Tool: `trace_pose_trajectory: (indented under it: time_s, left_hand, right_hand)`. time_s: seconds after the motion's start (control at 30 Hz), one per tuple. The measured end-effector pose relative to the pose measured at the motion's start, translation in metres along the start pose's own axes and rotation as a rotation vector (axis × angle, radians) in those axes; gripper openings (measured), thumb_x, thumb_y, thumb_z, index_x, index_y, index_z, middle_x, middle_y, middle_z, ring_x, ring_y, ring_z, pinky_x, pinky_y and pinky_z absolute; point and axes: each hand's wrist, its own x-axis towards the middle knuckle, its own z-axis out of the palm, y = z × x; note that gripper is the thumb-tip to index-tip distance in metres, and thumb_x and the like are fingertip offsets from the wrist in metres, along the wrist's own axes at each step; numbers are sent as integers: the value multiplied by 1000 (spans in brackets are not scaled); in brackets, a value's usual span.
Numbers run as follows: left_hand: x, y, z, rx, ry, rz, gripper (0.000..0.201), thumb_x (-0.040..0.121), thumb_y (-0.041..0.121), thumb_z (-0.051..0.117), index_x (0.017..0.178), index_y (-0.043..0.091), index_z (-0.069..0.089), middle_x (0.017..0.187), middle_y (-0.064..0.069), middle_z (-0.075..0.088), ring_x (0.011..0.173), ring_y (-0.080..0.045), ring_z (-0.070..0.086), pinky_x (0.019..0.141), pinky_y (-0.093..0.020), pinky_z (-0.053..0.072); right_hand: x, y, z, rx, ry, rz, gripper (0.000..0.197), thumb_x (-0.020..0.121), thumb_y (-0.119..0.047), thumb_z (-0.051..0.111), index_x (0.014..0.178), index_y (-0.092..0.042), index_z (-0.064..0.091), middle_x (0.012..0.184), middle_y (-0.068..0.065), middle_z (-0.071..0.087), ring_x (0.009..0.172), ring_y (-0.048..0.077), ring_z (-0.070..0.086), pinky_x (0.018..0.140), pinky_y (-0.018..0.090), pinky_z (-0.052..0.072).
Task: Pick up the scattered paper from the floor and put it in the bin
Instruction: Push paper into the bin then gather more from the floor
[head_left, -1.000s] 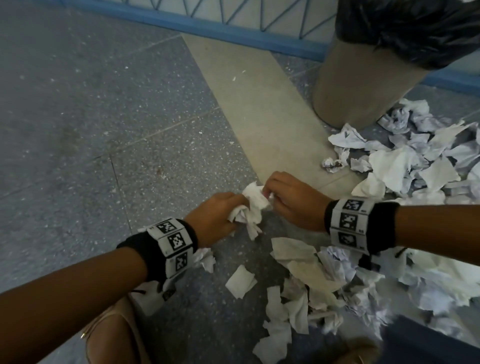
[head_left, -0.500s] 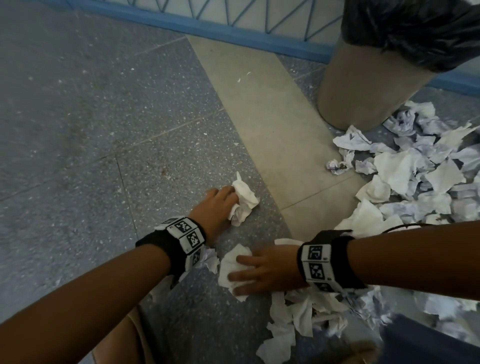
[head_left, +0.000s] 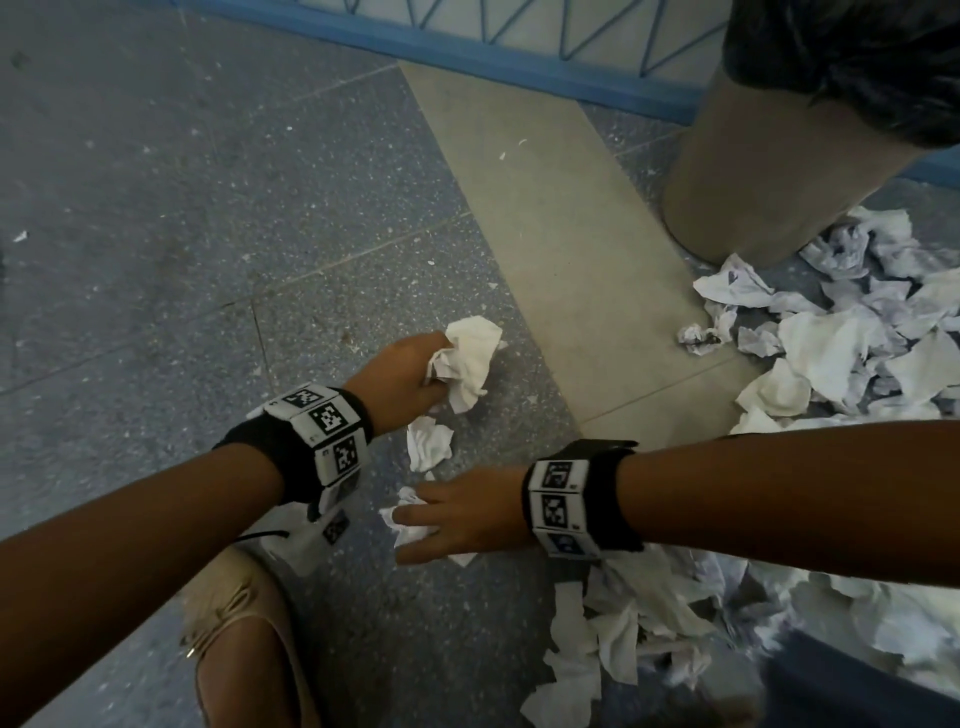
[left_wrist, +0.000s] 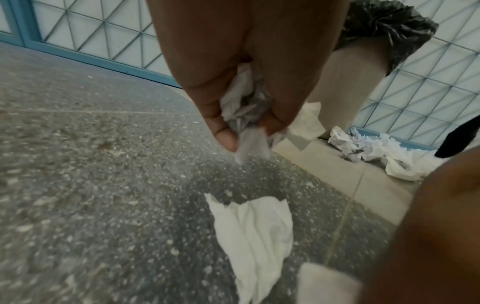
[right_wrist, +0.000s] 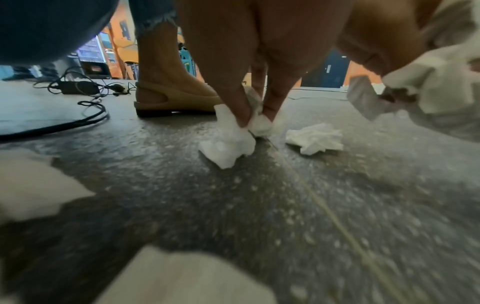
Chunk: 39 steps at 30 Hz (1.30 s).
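Note:
My left hand grips a crumpled wad of white paper a little above the grey floor; the left wrist view shows the wad squeezed between thumb and fingers. My right hand reaches left across the floor and pinches a white paper scrap, seen gathered between its fingertips low on the floor. Another crumpled scrap lies between the two hands. The beige bin with a black liner stands at the upper right.
A large heap of crumpled paper lies at the bin's foot and continues under my right forearm. My tan shoe is at the bottom left. Cables and a power brick lie behind it. A blue-framed wall runs along the back.
My right hand left the wad held by the left, dropped to the floor and closed its fingers on a scrap. The left hand keeps its wad in roughly the same place.

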Motion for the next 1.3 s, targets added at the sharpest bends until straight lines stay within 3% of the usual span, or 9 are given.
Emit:
trace_pose_trajectory:
  time_s: [0.1, 0.23, 0.33, 0.5, 0.67, 0.73, 0.9, 1.1, 1.3]
  left_hand:
    - [-7, -7, 0, 196, -209, -15, 51, 82, 20, 63, 126, 4, 42, 128, -15, 46, 120, -30, 43, 96, -31, 35]
    - [-29, -20, 15, 519, -421, 132, 73, 70, 52, 56, 124, 4, 47, 131, -15, 47, 121, -31, 47, 101, -32, 40]
    - [-29, -23, 31, 647, -311, 235, 48, 68, 43, 47, 100, 11, 63, 101, -9, 68, 91, -24, 64, 86, -24, 44]
    - [-15, -18, 41, 325, -313, 82, 43, 84, 14, 57, 125, 6, 47, 131, -13, 46, 122, -29, 43, 101, -33, 36]
    - [0, -5, 17, -189, -73, -53, 49, 85, 9, 62, 130, 4, 45, 130, -14, 55, 119, -22, 53, 92, -22, 36]
    - [8, -1, 6, -219, -28, -102, 57, 84, 7, 63, 134, 7, 34, 122, -20, 59, 109, -29, 60, 83, -26, 41]
    - [25, -5, 5, 37, -313, -174, 95, 85, 14, 63, 148, 23, -8, 127, -26, 57, 112, -37, 58, 92, -36, 43]
    - [38, -10, 25, 258, -262, -132, 61, 87, 16, 56, 141, 22, 29, 132, -25, 47, 117, -42, 51, 96, -43, 43]
    - [44, -14, 15, 150, -157, -136, 44, 86, 16, 59, 126, 11, 42, 116, -24, 61, 103, -39, 60, 86, -43, 49]
  right_hand:
    - [11, 3, 4, -199, -155, 36, 46, 95, -20, 39, 141, -16, 36, 147, 24, 34, 125, 43, 45, 94, 50, 47]
    - [9, 4, 7, -68, -231, 139, 30, 83, -16, 46, 96, -2, 70, 102, 22, 70, 83, 32, 70, 70, 35, 57]
    - [1, 17, 13, -233, -176, 190, 4, 66, -20, 71, 64, -17, 73, 72, 5, 74, 59, 15, 68, 57, 24, 52]
    - [-16, 30, 4, -168, -107, 139, 39, 69, -12, 34, 55, -13, 71, 55, 1, 67, 52, 13, 65, 62, 23, 42]
    - [-5, 14, -3, -109, 52, 100, 30, 79, -4, 45, 94, -7, 72, 95, 21, 71, 79, 33, 68, 59, 33, 55]
    - [5, 12, -10, -57, -57, 134, 43, 90, -6, 48, 132, -15, 49, 132, 30, 50, 113, 41, 55, 83, 43, 53]
    - [21, 18, -15, -326, -262, -3, 47, 98, -28, 39, 144, -27, 28, 152, 17, 27, 133, 37, 37, 105, 47, 37]
    - [33, 22, 3, -181, -138, 198, 30, 35, -21, 93, 58, -13, 75, 74, 7, 77, 64, 24, 73, 51, 26, 57]
    - [-21, 32, -44, 195, 146, 359, 33, 77, -3, 40, 82, 6, 70, 84, 27, 69, 75, 36, 69, 69, 32, 53]
